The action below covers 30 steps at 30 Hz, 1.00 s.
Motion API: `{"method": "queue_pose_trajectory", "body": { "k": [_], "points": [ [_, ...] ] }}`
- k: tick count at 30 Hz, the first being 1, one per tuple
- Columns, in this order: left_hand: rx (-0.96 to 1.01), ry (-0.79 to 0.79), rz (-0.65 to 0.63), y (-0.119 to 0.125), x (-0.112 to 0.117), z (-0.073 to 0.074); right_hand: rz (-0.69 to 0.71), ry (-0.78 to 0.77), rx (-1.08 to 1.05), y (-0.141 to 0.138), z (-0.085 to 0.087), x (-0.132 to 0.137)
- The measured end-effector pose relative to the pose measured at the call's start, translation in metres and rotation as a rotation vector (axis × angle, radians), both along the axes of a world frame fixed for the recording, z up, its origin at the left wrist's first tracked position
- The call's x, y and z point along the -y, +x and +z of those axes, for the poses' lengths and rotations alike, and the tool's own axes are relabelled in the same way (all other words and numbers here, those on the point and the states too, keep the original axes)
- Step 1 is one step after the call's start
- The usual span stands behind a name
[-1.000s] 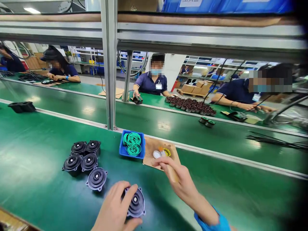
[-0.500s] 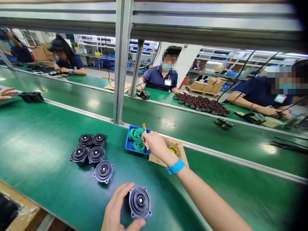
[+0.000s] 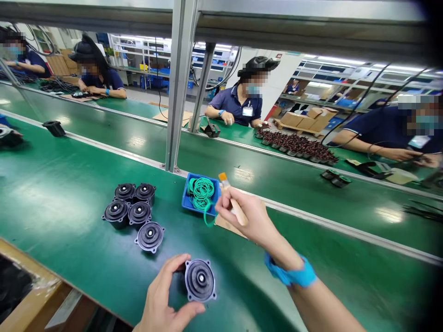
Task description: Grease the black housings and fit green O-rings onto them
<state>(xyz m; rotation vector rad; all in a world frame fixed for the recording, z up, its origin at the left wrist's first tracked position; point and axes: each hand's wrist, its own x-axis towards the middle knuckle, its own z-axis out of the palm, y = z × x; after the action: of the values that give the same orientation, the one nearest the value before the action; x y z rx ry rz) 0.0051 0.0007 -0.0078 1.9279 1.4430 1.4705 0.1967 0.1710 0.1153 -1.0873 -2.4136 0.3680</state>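
Observation:
My left hand [image 3: 162,295] is curled round a black round housing [image 3: 200,279], its thumb below and index finger at the top left edge. The housing has a stepped face, a pale centre and small corner lugs. In my right hand [image 3: 247,212] is a small paintbrush [image 3: 238,210] with orange bristles pointing up. A green rubber ring [image 3: 206,216] hangs from the fingertips of that same hand. Just behind it stands a blue tray [image 3: 187,203] of green rings [image 3: 202,189]. Several similar housings [image 3: 139,212] are grouped left of centre on the green bench.
A cardboard piece [image 3: 230,227] lies partly under my right forearm. A metal post [image 3: 175,92] rises behind the tray from the bench's rail. Across the rail, co-workers sit by a cluster of dark red-topped parts [image 3: 297,147]. A black part [image 3: 54,128] sits far left.
My right hand has drawn back from the tray toward me and right, bringing a green ring along with the brush. The left hand still holds the housing.

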Motion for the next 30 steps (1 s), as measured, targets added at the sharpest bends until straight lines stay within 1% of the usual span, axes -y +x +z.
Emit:
{"method": "queue_pose_trajectory", "body": {
  "k": [2, 4, 5, 7, 9, 11, 14, 17, 19, 22, 24, 26, 28, 30],
  "points": [
    [0.004, -0.042, -0.018, 0.000, 0.002, -0.002, 0.126, -0.179, -0.061, 0.004, 0.006, 0.024],
    [-0.001, -0.073, -0.034, -0.001, 0.003, -0.003, 0.218, -0.339, -0.084, 0.002, 0.007, 0.045],
    [-0.008, -0.072, -0.034, -0.001, 0.003, -0.001, 0.231, -0.377, -0.076, 0.000, 0.005, 0.053],
    [-0.027, -0.034, -0.020, -0.001, 0.002, 0.003, 0.215, -0.370, -0.040, -0.005, 0.000, 0.064],
    [-0.051, 0.018, -0.016, -0.001, 0.001, 0.009, 0.188, -0.337, -0.040, -0.006, -0.006, 0.069],
    [-0.076, 0.043, -0.025, 0.000, 0.000, 0.015, 0.184, -0.289, -0.096, -0.003, -0.012, 0.072],
    [-0.128, 0.052, -0.029, 0.000, -0.001, 0.020, 0.280, -0.241, -0.169, 0.005, -0.020, 0.077],
    [-0.220, 0.077, -0.019, -0.002, -0.002, 0.024, 0.369, -0.218, -0.167, 0.012, -0.030, 0.082],
    [-0.271, 0.113, -0.014, -0.004, -0.004, 0.026, 0.383, -0.159, -0.184, 0.015, -0.040, 0.085],
    [-0.299, 0.179, -0.015, -0.007, -0.005, 0.028, 0.381, -0.016, -0.224, 0.017, -0.056, 0.091],
    [-0.308, 0.222, -0.010, -0.007, -0.004, 0.025, 0.352, 0.110, -0.253, 0.019, -0.065, 0.097],
    [-0.330, 0.270, -0.006, -0.006, -0.002, 0.018, 0.304, 0.233, -0.266, 0.020, -0.073, 0.105],
    [-0.351, 0.301, 0.009, -0.002, 0.002, 0.007, 0.275, 0.336, -0.261, 0.022, -0.079, 0.112],
    [-0.319, 0.260, 0.070, 0.003, 0.004, -0.005, 0.262, 0.385, -0.240, 0.025, -0.084, 0.118]
  ]
}}
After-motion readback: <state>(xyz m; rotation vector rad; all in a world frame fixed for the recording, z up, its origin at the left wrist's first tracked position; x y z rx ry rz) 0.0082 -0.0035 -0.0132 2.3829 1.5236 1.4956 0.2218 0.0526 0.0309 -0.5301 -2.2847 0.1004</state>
